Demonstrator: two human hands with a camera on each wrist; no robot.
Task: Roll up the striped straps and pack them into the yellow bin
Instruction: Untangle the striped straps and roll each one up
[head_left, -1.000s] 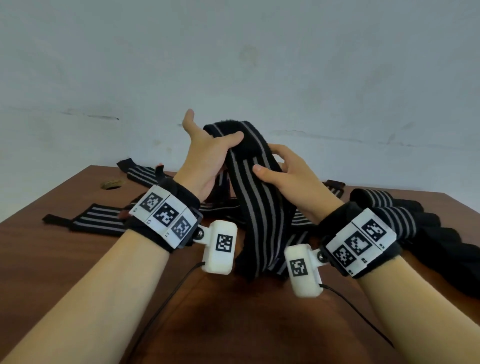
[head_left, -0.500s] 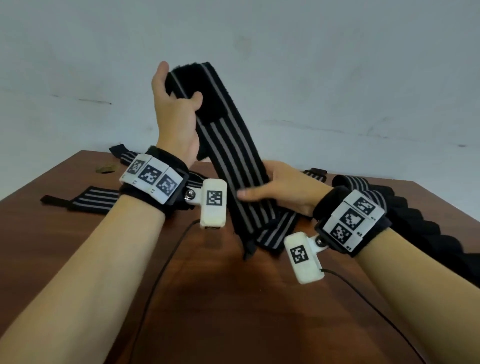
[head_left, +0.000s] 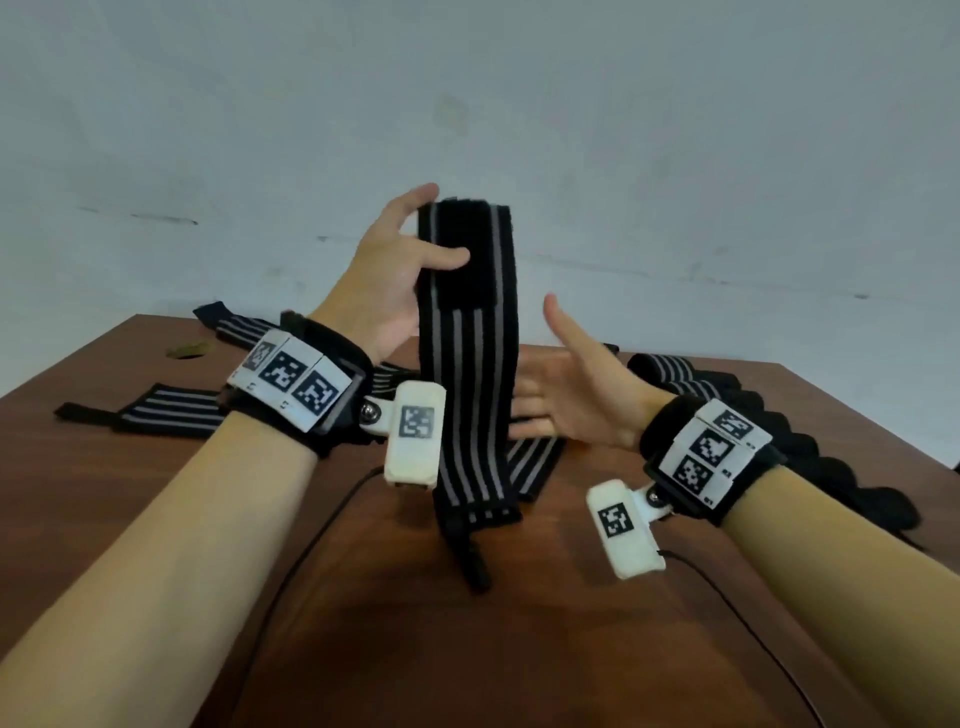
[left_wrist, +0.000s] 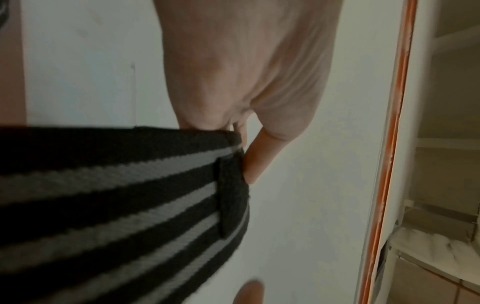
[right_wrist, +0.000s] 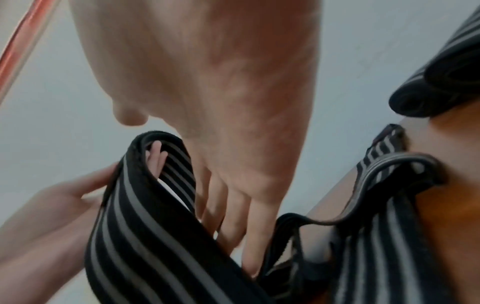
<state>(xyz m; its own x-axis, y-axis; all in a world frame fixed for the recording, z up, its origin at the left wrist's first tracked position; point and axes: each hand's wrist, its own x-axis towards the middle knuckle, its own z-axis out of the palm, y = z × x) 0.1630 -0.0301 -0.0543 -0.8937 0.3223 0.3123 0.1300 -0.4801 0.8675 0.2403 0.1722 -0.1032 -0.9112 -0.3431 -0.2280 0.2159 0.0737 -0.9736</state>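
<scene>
Striped strap hangs pinched by left hand – right hand open, seemingly behind its edge

We see two bare forearms without sleeves. Each wrist wears a wide black fabric band carrying a white plate printed with three black-and-white square marker codes; the right wrist's band bears the same kind of plate. From each band a small metal ball joint holds a white, rounded camera block with one square code on its face; the right block matches. A thin black cable trails from each block.
</scene>
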